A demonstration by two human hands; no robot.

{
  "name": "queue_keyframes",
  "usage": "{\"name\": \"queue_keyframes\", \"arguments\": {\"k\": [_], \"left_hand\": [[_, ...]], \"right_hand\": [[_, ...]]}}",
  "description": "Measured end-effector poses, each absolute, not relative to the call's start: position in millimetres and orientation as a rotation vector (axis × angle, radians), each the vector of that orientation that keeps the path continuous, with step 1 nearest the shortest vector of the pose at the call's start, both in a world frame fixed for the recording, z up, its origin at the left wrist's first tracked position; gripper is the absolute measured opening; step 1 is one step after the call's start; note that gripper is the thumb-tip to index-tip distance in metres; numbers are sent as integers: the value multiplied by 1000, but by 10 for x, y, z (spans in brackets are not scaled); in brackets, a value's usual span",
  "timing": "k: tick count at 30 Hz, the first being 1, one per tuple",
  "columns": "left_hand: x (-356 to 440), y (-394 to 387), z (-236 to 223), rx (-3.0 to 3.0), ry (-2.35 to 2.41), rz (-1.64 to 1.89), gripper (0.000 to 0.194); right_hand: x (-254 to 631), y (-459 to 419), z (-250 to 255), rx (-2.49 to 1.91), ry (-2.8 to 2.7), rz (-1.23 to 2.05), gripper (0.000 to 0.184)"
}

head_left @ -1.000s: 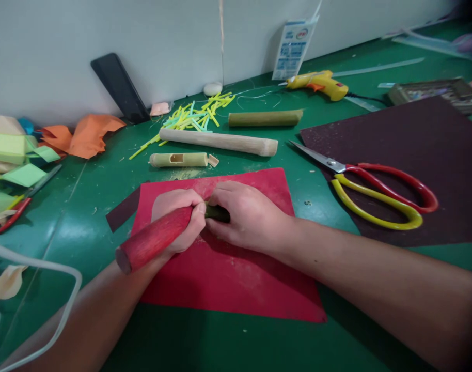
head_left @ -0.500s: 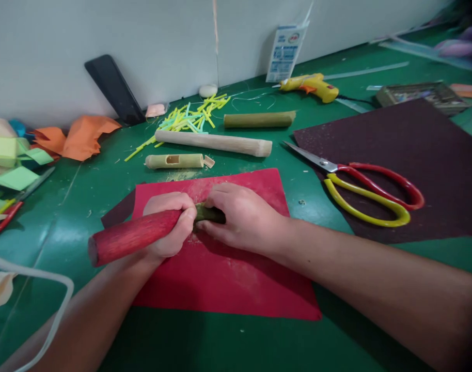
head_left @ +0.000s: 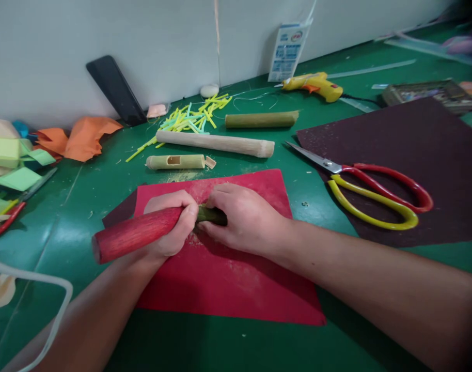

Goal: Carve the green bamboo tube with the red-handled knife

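My left hand (head_left: 176, 222) is wrapped round the thick red wooden handle (head_left: 137, 235) of a tool. The tool's working end is hidden at my hands. My right hand (head_left: 239, 214) grips a short green bamboo piece (head_left: 210, 214) from the right, its far end covered by my palm. Handle and bamboo meet between my two hands, which nearly touch. Under them lies a red sheet (head_left: 236, 279) dusted with pale shavings. Just beyond it rests a small bamboo tube (head_left: 193, 161) with a rectangular notch cut in it, a small chip beside its right end.
Behind lie a long pale stick (head_left: 220, 143), a green bamboo length (head_left: 261, 120) and yellow-green strips (head_left: 185, 121). Open scissors (head_left: 375, 191) lie on a dark sheet (head_left: 379, 134) at right. A yellow glue gun (head_left: 313, 87) and a leaning phone (head_left: 115, 90) are at the wall.
The view has shifted slightly, so everything sits a little differently in the picture. Both hands keep the same hold, and the red handle's angle is almost unchanged.
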State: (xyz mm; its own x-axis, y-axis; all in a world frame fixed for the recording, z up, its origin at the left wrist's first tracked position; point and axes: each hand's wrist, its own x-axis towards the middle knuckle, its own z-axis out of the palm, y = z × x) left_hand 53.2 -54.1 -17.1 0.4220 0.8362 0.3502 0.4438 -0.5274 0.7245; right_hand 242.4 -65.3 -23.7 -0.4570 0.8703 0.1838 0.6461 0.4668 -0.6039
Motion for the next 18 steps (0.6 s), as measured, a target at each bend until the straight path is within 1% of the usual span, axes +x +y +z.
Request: {"name": "queue_keyframes", "arguments": {"k": [7,11,14,16,18], "left_hand": [[622,-509,-104,2324,1065,972,23],[588,-508,-166,2260,1044,999,23],[593,-518,-200,2006,1023,1097,23],[624,-520,-159,1644,978,1291,25],[656,-512,-60,1264,870,1475,33]], "right_hand": [[2430,-617,-262,-1242,-2240,652,17],[2438,-614,-265,-1254,-2247,636,18],[2436,-623,-256,-1267,-2259,602,18],[2429,-630,-249,-1293,-2255,577,19],[2421,-636,-244,-1315,-2251,555,21]]}}
